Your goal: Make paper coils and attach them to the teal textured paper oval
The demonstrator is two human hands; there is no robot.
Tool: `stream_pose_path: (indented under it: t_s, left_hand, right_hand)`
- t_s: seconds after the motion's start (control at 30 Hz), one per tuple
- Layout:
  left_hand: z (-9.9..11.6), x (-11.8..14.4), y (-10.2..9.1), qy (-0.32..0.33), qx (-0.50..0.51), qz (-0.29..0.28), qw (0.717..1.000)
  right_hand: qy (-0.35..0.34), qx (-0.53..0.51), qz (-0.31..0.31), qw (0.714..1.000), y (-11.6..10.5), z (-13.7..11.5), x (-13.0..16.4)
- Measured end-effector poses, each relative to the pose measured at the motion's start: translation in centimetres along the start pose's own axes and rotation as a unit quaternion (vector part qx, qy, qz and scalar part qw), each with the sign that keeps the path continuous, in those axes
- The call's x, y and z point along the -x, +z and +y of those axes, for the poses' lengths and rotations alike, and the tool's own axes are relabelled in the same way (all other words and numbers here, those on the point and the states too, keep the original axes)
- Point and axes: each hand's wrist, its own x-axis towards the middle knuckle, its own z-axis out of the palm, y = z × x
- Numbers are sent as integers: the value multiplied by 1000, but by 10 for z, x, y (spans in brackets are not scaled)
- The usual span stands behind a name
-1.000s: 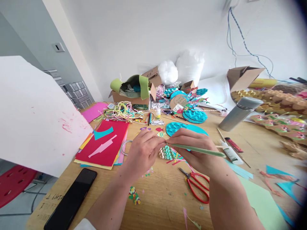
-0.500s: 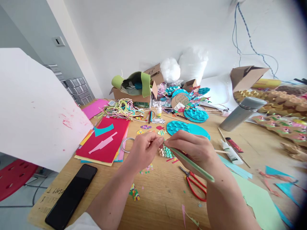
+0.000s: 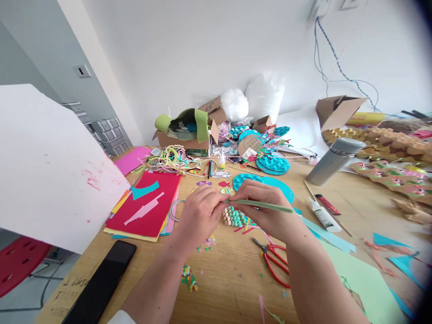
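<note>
Between both hands, above the table, is a narrow pale green paper strip (image 3: 259, 204). My left hand (image 3: 201, 211) pinches its left end between thumb and fingers. My right hand (image 3: 260, 193) grips it close by, and the free end sticks out to the right across that hand. The fingertips of the two hands nearly meet. Below them lies a bumpy piece in turquoise, white and beige (image 3: 232, 217). Red-handled scissors (image 3: 266, 253) rest on the table below my right hand, and small paper scraps (image 3: 206, 244) lie below my left.
Red paper sheets (image 3: 162, 189) and a black phone (image 3: 101, 283) lie at left. A grey flask (image 3: 332, 164), a white glue bottle (image 3: 323, 217) and light green paper (image 3: 357, 270) are at right. Turquoise ovals (image 3: 272, 164), cords (image 3: 172, 157) and boxes (image 3: 185, 143) stand farther back.
The strip has turned from slanting down toward me to lying nearly level, pointing right. Both hands have rolled slightly and remain close together. The camera view has shifted a little.
</note>
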Motion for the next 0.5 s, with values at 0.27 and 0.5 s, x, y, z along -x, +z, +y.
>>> stream_pose_path:
  t_s: [0.27,0.5]
  left_hand:
    - [-4,0,0,35,-52,-13,998]
    - [-6,-2,0,46,-82,4,996]
  right_hand:
    - [18,-27,46,998,-3,0,0]
    - [-39,21,50,998,-4,-2,3]
